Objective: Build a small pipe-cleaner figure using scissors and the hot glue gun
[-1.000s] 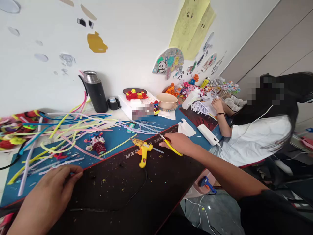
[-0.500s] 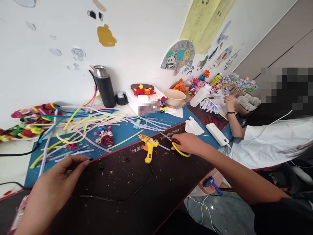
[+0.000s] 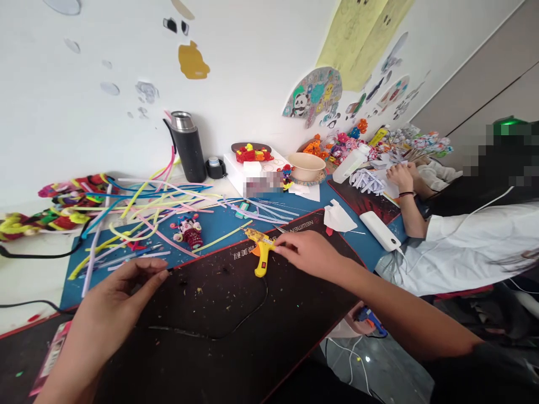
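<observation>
My left hand (image 3: 113,306) is at the left over the black mat, thumb and forefinger pinched together. What lies between those fingertips is too small and dark to make out. My right hand (image 3: 314,253) has its fingers closed at the rear end of a yellow glue gun (image 3: 263,255), covering the glue stick there. The gun lies on the mat, nozzle toward the far left. Just behind the right hand, the metal tip of the scissors (image 3: 281,229) shows; most of the scissors is hidden. A small dark-red pipe-cleaner figure (image 3: 191,234) lies beyond the left hand.
Loose coloured pipe cleaners (image 3: 138,207) spread across the blue mat. Behind them stands a black thermos (image 3: 189,148). A beige bowl (image 3: 306,167), a white power bank (image 3: 379,231) and scrap white paper (image 3: 339,217) are farther right. A co-worker's hands (image 3: 402,177) are at the right.
My right hand has let go of the scissors, which now lie behind it, and has moved left to the glue gun's rear. My left hand stays pinched. The view has shifted slightly.
</observation>
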Motion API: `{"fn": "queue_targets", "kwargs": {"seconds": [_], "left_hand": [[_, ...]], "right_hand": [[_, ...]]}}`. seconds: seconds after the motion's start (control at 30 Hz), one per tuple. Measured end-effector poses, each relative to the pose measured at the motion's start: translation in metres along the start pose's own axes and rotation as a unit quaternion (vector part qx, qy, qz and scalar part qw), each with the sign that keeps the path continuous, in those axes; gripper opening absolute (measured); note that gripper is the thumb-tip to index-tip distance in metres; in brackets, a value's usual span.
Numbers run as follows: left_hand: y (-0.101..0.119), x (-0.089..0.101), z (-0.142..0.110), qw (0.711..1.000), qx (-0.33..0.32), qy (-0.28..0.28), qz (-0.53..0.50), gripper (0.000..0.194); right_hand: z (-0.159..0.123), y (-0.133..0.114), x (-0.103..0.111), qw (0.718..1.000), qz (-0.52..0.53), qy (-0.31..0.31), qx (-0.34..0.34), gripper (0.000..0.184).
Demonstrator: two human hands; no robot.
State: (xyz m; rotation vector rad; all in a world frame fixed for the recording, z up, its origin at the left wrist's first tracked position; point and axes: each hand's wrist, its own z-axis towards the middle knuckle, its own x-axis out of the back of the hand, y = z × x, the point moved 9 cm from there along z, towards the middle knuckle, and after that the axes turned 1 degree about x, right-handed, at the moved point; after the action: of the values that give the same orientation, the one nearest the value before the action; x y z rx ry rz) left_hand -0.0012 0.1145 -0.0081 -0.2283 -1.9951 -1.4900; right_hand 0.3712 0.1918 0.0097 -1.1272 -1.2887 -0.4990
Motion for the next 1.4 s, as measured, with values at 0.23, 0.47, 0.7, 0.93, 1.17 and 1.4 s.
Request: {"fn": "queue_targets", "kwargs": {"seconds": [0.23,0.47,0.7,0.93,1.17,1.4], "left_hand": [[0.005,-0.009,-0.007,0.997,-0.040,-0.029,-0.064,0.045],[0.013,-0.011,-0.013,0.991,-0.071,-0.045,-0.107,0.041],[0.009,-0.016,-0.015,0.987,-0.101,-0.069,-0.108,0.037],[0.004,-0.020,-0.015,0.986,-0.104,-0.093,-0.089,0.040],[-0.013,-0.009,-0.002,0.994,-0.065,-0.040,-0.076,0.044],[-0.018,0.000,0.003,0.996,-0.017,-0.004,-0.087,0.039]], "right_hand": [[0.034,-0.088,-0.064,0.964,0.260,-0.007,0.051,0.021],[0.065,-0.144,-0.087,0.921,0.382,-0.043,0.059,0.025],[0.074,-0.158,-0.095,0.900,0.428,-0.052,0.066,0.020],[0.073,-0.162,-0.089,0.899,0.430,-0.044,0.072,0.013],[0.068,-0.151,-0.088,0.889,0.456,-0.038,0.020,0.012],[0.061,-0.146,-0.096,0.872,0.485,-0.059,0.007,0.012]]}}
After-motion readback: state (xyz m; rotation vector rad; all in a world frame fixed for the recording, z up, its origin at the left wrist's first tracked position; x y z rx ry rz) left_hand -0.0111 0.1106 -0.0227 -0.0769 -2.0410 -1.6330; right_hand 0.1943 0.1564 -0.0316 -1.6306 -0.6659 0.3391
